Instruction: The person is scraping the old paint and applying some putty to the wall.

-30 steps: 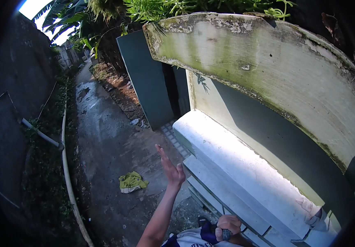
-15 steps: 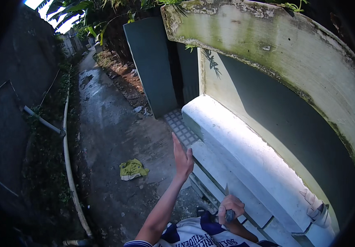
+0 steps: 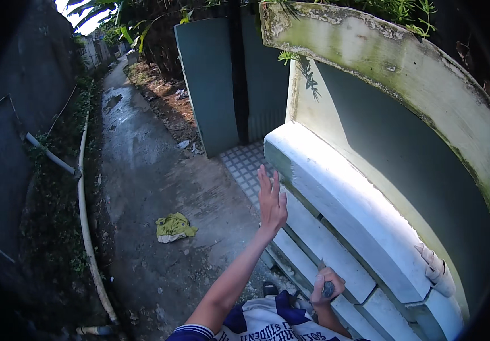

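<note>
My left hand is stretched forward with its fingers straight and a little apart, holding nothing. It hovers by the far end of the white stepped ledge; whether it touches the ledge I cannot tell. Close to my body, my right hand is wrapped round the dark handle of a small knife, whose short pointed blade sticks out away from me. Most of the handle is hidden in my fist. Below that hand run the lower white slabs of the ledge.
A yellow-green cloth lies on the concrete path to the left. Pale pipes run along the plants there. A dark green gate panel stands beyond grey tiles. A curved mossy wall rises right; crumpled wrapping sits on the ledge.
My left hand has moved forward and slightly right, its fingers now more spread. My right hand, still gripping the knife, has shifted a little right. The view has tilted slightly.
</note>
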Demonstrator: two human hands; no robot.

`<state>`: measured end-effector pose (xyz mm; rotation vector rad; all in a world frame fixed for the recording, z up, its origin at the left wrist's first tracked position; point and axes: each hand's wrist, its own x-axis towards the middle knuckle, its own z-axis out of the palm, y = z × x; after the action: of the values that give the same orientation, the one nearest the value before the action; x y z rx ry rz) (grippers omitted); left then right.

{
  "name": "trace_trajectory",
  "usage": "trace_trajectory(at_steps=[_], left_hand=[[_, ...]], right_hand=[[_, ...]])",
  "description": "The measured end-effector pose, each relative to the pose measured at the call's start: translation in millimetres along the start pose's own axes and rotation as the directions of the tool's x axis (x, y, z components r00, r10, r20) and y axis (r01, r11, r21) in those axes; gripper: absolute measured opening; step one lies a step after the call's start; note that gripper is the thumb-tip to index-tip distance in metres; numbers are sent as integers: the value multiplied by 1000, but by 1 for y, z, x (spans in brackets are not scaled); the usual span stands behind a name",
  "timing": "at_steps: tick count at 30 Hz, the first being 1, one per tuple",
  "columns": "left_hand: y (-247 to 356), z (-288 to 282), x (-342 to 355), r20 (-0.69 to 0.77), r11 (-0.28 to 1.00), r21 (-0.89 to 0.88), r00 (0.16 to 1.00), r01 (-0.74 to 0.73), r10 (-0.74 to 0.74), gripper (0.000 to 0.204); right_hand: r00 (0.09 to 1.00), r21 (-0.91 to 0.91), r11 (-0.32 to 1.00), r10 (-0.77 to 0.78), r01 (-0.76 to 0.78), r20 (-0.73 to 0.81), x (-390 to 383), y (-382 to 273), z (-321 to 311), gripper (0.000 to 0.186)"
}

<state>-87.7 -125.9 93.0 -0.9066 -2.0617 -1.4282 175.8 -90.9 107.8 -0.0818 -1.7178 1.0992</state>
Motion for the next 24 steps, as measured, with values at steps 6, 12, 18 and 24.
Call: trace_trajectory(at_steps=[6,12,18,24], left_hand=[[52,-3,15,-53,908,101,909,-407,413,62],[-20,-23,-13,81,943,271,981,-192,176,59],[-117,-59,-160,324,815,217,748,537,-579,43],[-175,-164,-248,327,525,245,441,815,-836,40]], right_hand=[[990,-107,989,95,-106,-99,-25,-11,-8,24],[983,-149,983,80,-105,-166,-37,-29,2,25],[993,-181,980,65,-82,-94,-40,-52,15,31],[955,119,972,-221,201,198,-20,-58,43,36]])
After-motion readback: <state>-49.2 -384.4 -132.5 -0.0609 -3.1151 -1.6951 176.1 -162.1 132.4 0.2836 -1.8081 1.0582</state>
